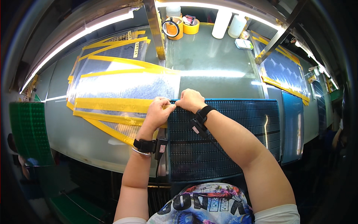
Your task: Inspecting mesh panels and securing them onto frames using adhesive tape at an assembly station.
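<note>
The left hand (158, 111) and right hand (191, 100) are nearly closed, fingertips pinched together at the blue-black panel (257, 117)'s far left corner; any grip is hidden. The panel lies at the surface (212, 54)'s near edge, bare top beyond, yellow-taped sheets (123, 87) close on its left.

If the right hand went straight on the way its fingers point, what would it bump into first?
Most likely the left hand: the right hand points toward it, near the far left corner of the dark panel. The two look very close, though one view leaves depth unclear.
</note>
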{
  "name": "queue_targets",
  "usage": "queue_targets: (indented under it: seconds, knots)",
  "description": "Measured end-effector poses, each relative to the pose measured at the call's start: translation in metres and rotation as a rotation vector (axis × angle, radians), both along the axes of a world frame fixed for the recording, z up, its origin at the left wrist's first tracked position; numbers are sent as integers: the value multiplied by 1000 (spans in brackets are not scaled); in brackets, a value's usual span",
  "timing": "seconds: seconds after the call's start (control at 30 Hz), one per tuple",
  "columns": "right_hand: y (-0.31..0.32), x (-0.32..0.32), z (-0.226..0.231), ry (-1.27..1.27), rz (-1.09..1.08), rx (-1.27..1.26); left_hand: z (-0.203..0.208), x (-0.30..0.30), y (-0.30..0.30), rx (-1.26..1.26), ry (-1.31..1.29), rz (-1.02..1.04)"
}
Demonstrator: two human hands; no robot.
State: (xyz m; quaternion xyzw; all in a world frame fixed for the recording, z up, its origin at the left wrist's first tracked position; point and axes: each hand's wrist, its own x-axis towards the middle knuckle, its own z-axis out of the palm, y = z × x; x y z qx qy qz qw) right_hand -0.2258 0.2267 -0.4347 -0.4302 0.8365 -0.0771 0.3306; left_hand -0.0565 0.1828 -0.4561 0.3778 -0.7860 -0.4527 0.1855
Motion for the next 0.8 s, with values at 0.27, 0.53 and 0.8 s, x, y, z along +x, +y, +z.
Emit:
queue_targets:
  seconds: [0.27, 0.53, 0.8]
  knots:
    - [-7, 4, 4, -3, -72, 68, -1, 7, 4, 145, 126, -42]
    - [-9, -25, -13, -245, -23, -34, -16, 5, 0, 182, 83, 234]
    - [0, -11, -13, -83, 46, -10, -11, 4, -2, 327, 118, 172]
